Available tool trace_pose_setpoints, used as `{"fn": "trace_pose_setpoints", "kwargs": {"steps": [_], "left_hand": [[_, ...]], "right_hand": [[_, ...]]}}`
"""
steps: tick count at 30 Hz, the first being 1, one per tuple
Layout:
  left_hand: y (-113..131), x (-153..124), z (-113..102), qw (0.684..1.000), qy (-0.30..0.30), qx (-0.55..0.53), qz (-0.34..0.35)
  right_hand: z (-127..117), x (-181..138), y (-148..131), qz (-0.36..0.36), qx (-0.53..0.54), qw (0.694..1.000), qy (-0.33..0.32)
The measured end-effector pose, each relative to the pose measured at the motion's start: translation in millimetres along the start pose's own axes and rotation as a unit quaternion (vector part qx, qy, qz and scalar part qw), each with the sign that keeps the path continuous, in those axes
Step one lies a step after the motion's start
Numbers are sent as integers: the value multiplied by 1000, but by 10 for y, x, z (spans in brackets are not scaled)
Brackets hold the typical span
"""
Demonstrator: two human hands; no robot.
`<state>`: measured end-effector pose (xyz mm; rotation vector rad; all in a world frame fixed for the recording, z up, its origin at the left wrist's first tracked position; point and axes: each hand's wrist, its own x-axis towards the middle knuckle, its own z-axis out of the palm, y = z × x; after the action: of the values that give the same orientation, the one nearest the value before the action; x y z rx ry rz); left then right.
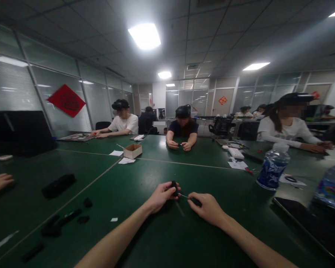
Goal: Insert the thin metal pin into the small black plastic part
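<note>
Holding a small black part (174, 188) upright between thumb and fingers, the left hand (161, 196) stands just above the green tabletop (145, 242), near the middle of the view. The part looks dark all over and blocky, longer than it is wide; the fingers cover some of it, and its finer detail is too small to tell. The right hand (209, 209) has its fingers closed around the black handle of a screwdriver (195, 201), whose thin, pale metal shaft points left towards the part's lower end; whether the tip touches it, I cannot tell.

Farther across the table sits a topless, pale cardboard box (133, 152), a thin stick slanting up at its left rim; its inside is too dim to make out. To the right stands a capped bottle (272, 169) with blue markings, and a second clear bottle (333, 186) with a coloured label is cut off by the edge. How full either is remains unclear.
</note>
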<state>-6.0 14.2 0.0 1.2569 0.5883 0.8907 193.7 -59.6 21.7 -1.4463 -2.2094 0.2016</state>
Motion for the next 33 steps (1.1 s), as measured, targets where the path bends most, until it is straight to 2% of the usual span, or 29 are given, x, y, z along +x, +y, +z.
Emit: {"fn": "trace_pose_setpoints", "kwargs": {"steps": [20, 33], "left_hand": [[77, -32, 37, 1000, 4, 13, -4], [20, 3, -3, 1000, 1, 1, -10]], "right_hand": [[-11, -12, -2, -9, 4, 1000, 6], [3, -13, 8, -9, -2, 1000, 7]]}}
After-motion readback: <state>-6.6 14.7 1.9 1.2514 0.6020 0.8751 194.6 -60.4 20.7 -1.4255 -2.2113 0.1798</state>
